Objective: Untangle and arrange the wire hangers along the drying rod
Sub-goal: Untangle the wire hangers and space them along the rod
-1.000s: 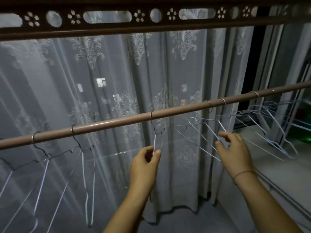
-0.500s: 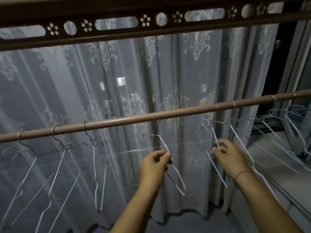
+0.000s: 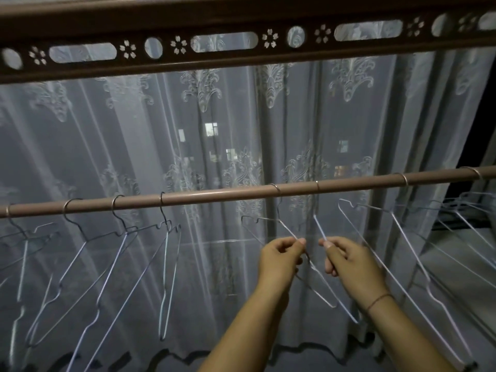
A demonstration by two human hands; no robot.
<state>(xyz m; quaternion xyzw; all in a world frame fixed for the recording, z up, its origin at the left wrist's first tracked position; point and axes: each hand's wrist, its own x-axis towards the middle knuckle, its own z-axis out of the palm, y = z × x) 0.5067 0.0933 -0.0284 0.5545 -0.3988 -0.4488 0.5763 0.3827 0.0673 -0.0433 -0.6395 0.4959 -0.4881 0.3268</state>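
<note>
**Two hands at work on wire hangers at a night-time window**

Reaching up from the bottom of the frame, two bare forearms meet just below the drying rod. The left hand has thumb and forefinger pressed together on the sloping arm of one wire hanger, whose hook sits over the rod just above. The right hand, a thin cord bracelet at its wrist, pinches the wire of the neighbouring hanger between thumb and curled fingers. The two hands are near each other but apart, and the lower ends of both hangers cross beneath them.

To the left, well apart from the hands, a group of four hangers dangles from the rod, their arms overlapping and slanting down towards the lower left. To the right, a long pale hanger angles down past the right wrist, and further along a cluster of hangers bunches near the frame's edge; how far they are tangled cannot be told.

Behind the rod hangs a sheer embroidered curtain, with a few lit windows showing faintly through it. Above runs a dark brown rail pierced with oval and flower-shaped cut-outs.
</note>
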